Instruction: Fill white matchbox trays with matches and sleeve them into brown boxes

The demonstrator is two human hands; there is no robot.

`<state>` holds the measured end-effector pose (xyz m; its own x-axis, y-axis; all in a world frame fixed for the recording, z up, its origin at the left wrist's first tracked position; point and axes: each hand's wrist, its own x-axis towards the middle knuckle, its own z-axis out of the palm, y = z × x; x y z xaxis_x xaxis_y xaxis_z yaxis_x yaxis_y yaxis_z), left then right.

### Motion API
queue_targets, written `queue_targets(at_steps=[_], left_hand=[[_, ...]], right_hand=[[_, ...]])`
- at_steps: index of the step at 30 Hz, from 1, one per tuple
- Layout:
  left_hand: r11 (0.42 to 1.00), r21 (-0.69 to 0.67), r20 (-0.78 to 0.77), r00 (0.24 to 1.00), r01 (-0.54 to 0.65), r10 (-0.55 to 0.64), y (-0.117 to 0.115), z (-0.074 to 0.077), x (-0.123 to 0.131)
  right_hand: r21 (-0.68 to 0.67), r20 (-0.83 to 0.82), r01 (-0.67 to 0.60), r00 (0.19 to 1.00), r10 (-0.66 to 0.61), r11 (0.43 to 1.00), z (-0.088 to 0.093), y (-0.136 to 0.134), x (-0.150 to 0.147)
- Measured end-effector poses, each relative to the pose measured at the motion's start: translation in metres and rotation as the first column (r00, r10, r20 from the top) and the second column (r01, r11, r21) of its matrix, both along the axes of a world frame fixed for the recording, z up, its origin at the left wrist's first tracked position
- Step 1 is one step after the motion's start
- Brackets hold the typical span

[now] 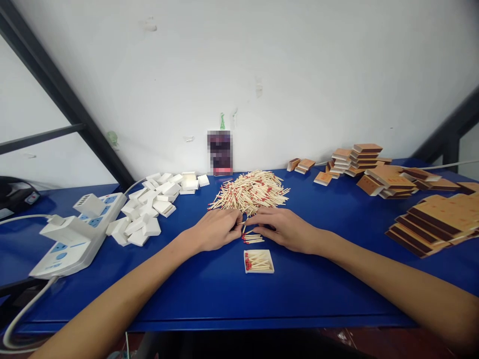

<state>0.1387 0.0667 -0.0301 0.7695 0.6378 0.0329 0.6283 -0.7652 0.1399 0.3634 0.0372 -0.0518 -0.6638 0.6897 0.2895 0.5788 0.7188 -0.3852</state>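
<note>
A heap of matchsticks [254, 192] with red heads lies on the blue table, right behind both hands. My left hand [220, 230] is closed, its thumb and forefinger pinched together at what looks like a matchstick. My right hand [286, 230] faces it, fingers bent and apart, with the forefinger tip close to the left fingertips. Just under the fingertips, a small row of matchsticks [253, 239] lies side by side, heads to the left. Nearer to me sits a white matchbox tray [272, 269] holding several matches, their heads also on the left.
Empty white trays [144, 212] are piled at left, beside a white power strip [90, 244] with plugs and cables. Brown matchbox sleeves [389, 179] stand in stacks at right, with a larger stack [437, 219] nearer. A blurred-out dark object [220, 153] leans on the wall.
</note>
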Motion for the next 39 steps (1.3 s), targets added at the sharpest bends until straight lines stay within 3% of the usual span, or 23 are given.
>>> queue_targets(at_steps=[13,25,39], left_hand=[[0.995,-0.084,0.11,0.992,-0.05,0.059,0.0005,-0.0007,-0.0028],[0.998,-0.026,0.106,0.993,-0.054,0.056,0.0004,0.0017,-0.007],[0.999,0.044,0.164,0.986,-0.019,0.011,0.0,-0.004,-0.0083]], right_hand=[[0.008,0.078,0.005,0.997,-0.006,1.0,0.0015,-0.0019,0.001],[0.007,0.07,-0.02,0.997,0.02,1.0,0.0027,-0.0023,0.004],[-0.004,0.053,0.075,0.996,-0.074,0.997,0.001,-0.0029,0.0026]])
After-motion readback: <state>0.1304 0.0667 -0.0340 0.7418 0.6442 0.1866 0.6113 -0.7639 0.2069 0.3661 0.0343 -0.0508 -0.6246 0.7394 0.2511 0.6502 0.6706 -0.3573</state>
